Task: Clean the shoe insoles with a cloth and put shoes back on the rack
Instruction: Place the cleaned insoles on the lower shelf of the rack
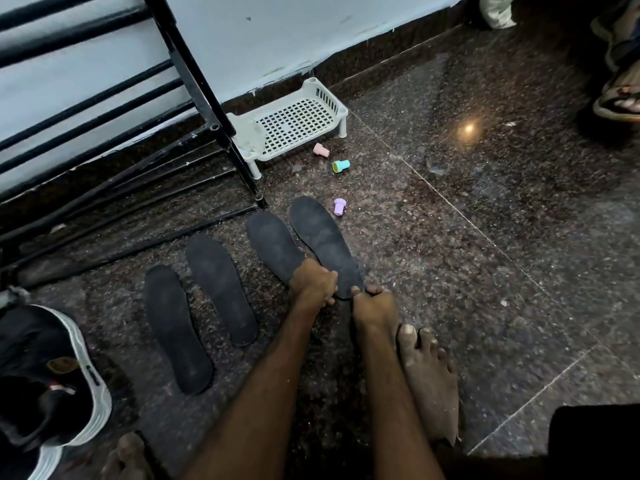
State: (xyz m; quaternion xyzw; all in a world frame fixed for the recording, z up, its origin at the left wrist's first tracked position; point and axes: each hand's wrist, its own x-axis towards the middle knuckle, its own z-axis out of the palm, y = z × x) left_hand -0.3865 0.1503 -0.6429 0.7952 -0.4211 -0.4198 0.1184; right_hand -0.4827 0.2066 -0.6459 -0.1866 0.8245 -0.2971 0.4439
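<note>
Four black insoles lie side by side on the dark granite floor: the leftmost insole [175, 327], a second insole [221, 289], a third insole [272, 245] and the rightmost insole [320, 233]. My left hand [313, 282] curls its fingers round the left edge of the rightmost insole's heel and covers the third insole's heel. At the same heel's end, my right hand [374, 304] pinches the insole with thumb on top. A black shoe with a white sole [83, 375] lies at the lower left. The black metal rack [194, 81] stands at the upper left. No cloth is in view.
A white plastic basket shelf [294, 119] stands by the wall beside the rack. Pink [321, 149], teal [341, 165] and purple [340, 206] caps lie on the floor nearby. My bare foot [429, 375] rests behind my right hand. Another person's sandalled foot [620, 95] is at the upper right.
</note>
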